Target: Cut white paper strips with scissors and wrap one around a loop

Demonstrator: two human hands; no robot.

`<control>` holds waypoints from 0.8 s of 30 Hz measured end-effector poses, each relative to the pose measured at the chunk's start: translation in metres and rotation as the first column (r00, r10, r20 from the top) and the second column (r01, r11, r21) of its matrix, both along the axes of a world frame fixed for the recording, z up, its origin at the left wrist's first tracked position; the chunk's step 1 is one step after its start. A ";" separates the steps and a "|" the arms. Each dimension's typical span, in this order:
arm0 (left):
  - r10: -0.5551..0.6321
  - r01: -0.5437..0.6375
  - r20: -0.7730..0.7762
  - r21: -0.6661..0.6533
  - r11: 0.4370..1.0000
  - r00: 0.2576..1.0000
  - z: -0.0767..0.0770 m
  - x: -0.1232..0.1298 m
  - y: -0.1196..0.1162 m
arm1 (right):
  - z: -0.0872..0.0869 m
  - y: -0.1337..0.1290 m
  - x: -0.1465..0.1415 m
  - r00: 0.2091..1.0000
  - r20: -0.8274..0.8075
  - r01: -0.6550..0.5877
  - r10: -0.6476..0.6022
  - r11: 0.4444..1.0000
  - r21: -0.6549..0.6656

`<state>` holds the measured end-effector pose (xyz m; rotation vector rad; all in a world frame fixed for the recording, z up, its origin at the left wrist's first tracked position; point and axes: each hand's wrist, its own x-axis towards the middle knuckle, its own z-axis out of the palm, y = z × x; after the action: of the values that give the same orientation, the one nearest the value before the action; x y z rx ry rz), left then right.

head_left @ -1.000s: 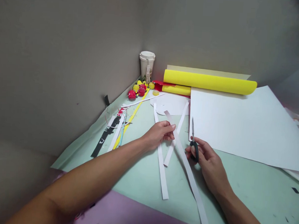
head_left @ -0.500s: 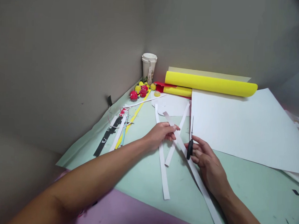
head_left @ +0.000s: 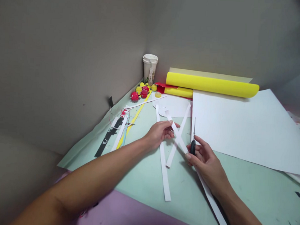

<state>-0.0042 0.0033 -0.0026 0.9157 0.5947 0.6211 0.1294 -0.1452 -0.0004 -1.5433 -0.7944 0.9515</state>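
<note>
My left hand (head_left: 161, 132) pinches a long white paper strip (head_left: 180, 139) near its upper end, thumb on top. My right hand (head_left: 205, 159) has its thumb on the same strip lower down, and its fingers also hold black-handled scissors (head_left: 193, 146), the blades pointing away from me. The strip runs under the right hand toward the bottom edge. Beneath it on the green table covering, two shorter white strips lie loose, one on the left (head_left: 164, 175) and one slanting (head_left: 172, 154).
A white sheet (head_left: 244, 131) covers the right side, with a yellow roll (head_left: 211, 85) behind it. A lidded cup (head_left: 149, 69) stands in the corner near red and yellow balls (head_left: 134, 97). Black scraps (head_left: 104, 145) and a yellow strip (head_left: 137, 114) lie at the left.
My right thumb has come down onto the long strip, and the scissors have tilted slightly. My left fingers have shifted a little left on the strip's upper part.
</note>
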 end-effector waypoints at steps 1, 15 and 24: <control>0.014 -0.013 0.014 -0.011 1.000 1.000 0.000 0.000 0.000 | 0.000 0.000 -0.001 1.000 0.000 0.008 -0.008 1.000 0.007; 0.070 -0.053 0.111 -0.154 0.987 0.991 0.002 0.000 0.006 | 0.004 0.000 -0.002 1.000 0.000 -0.006 0.006 0.999 -0.036; 0.099 -0.076 0.129 -0.169 0.983 0.987 0.003 -0.001 0.008 | 0.004 0.000 -0.002 1.000 0.007 -0.016 0.016 0.999 -0.038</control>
<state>-0.0047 0.0109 0.0007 0.6897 0.5563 0.6979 0.1271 -0.1454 0.0040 -1.5755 -0.7994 0.9783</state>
